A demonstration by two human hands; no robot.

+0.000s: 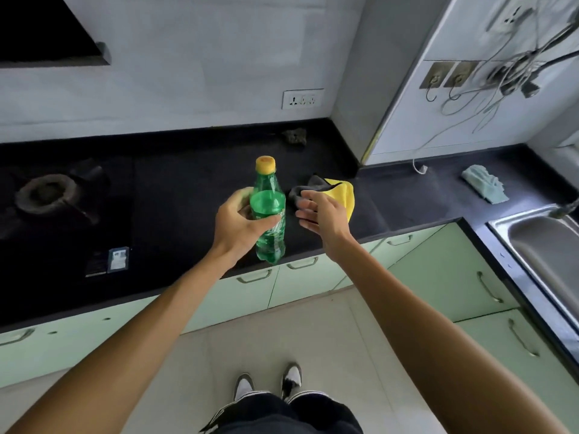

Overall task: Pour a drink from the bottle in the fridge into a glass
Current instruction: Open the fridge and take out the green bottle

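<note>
The green bottle (269,214) is out of the fridge and held up over the black bench (188,189) in the left hand (241,223), its yellow cap (265,163) on, while the right hand (322,214) is open and empty beside it, and no glass shows for pouring.

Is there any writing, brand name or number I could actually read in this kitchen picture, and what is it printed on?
None can be read.
Green bottle, held in the left hand: pale label lettering, too blurred.
Sticker on the stove: print too small.
Wall socket plate: no legible marks.
</note>
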